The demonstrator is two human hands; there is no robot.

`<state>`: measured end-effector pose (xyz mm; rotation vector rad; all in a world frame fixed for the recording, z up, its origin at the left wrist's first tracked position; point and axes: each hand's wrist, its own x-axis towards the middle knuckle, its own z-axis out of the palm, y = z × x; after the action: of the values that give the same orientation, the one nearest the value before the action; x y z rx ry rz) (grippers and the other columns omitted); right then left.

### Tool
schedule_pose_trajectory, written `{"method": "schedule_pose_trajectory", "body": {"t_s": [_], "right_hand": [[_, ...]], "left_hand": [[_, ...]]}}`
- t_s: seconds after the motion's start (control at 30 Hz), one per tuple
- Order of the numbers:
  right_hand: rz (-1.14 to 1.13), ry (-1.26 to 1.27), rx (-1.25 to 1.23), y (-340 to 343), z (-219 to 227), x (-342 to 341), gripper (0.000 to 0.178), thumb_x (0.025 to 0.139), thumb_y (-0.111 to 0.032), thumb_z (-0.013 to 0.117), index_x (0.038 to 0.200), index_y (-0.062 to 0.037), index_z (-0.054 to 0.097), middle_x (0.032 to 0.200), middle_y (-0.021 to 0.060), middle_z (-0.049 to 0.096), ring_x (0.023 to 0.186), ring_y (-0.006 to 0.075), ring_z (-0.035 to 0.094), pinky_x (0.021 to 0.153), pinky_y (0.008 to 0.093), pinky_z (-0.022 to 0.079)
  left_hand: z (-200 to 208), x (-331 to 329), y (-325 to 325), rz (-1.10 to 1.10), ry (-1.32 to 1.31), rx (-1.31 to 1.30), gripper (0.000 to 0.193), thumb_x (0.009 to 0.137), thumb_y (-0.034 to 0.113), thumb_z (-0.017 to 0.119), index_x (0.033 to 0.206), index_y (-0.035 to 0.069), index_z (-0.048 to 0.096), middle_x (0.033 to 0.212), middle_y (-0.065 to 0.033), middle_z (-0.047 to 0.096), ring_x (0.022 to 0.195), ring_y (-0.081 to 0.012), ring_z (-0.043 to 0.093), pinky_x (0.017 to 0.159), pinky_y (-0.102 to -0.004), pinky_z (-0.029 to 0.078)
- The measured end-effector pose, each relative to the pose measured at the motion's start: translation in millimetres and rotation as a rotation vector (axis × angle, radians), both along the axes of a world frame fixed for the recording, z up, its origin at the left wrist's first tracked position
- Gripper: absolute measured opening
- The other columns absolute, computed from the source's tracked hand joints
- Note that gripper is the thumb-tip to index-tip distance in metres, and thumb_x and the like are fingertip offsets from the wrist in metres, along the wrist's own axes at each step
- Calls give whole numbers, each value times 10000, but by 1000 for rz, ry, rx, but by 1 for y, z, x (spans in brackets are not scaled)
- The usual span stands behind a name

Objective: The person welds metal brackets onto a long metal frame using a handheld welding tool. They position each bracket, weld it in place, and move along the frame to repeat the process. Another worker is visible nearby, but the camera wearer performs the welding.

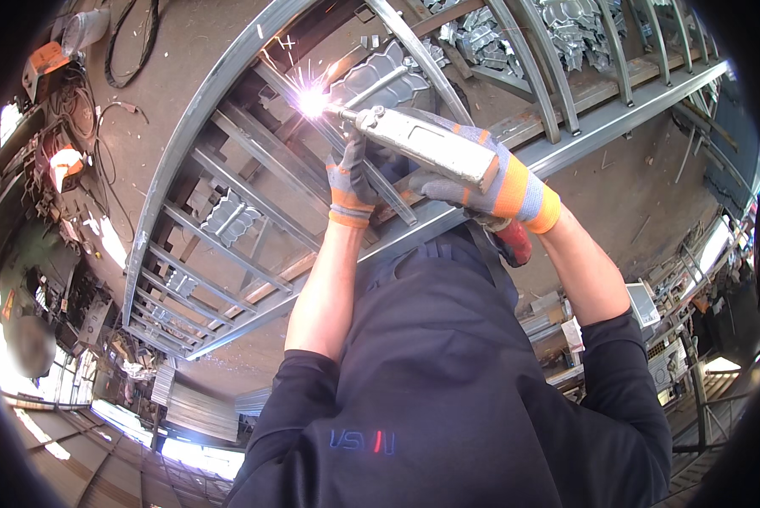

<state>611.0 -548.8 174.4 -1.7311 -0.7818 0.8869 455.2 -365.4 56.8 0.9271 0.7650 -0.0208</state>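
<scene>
Welding well here calls, I would judge, for a steady nozzle (341, 112), a short and even gap to the metal, and slow travel along the joint. Letting the left hand (351, 184) guide the front end while the right hand (502, 182) bears the weight should limit wobble — and the bare forearms (576, 262) are best held clear of the sparks (290, 78). The right hand, gloved in grey and orange, is wrapped around the pale body of the welding torch (431, 146); the left, gloved alike, has its fingers raised to the torch's neck, though I cannot tell whether they pinch it or merely prop it. The torch reaches from the right hand across to the left, its tip pointing toward the upper left, past the left fingertips. Beneath both hands spreads a metal frame (634, 113), and the arc (314, 102) burns near 1 of its bars (392, 194), just beyond the left hand — glare hides the exact contact. A scalloped panel (371, 73) lies near the arc, on its right.
</scene>
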Motion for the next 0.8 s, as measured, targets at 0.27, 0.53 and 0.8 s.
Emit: {"method": "schedule_pose_trajectory", "body": {"t_s": [0.27,0.53,0.8], "right_hand": [[26,52,56,2,10,4,473,912,-169,829,1341,-3,718,1325,213,712,1201,415,664,1035,454,541],[82,-12,56,3,7,5,627,917,-200,830,1486,-48,616,1447,210,644,1239,410,655,1068,440,540],[21,-25,75,4,8,1,529,908,-164,838,1384,6,682,1434,227,648,1188,406,675,1035,438,547]], "left_hand": [[-5,-5,5,-92,-34,147,425,1071,271,626,1424,36,610,1270,-92,730,1114,-191,740,911,-354,640],[-17,-11,1,-184,-13,404,498,898,92,768,1382,76,647,1235,-102,783,1081,-243,785,905,-356,628],[-12,-8,7,-385,-230,932,495,884,118,810,1353,67,661,1233,-101,785,1104,-238,777,911,-360,619]]}}
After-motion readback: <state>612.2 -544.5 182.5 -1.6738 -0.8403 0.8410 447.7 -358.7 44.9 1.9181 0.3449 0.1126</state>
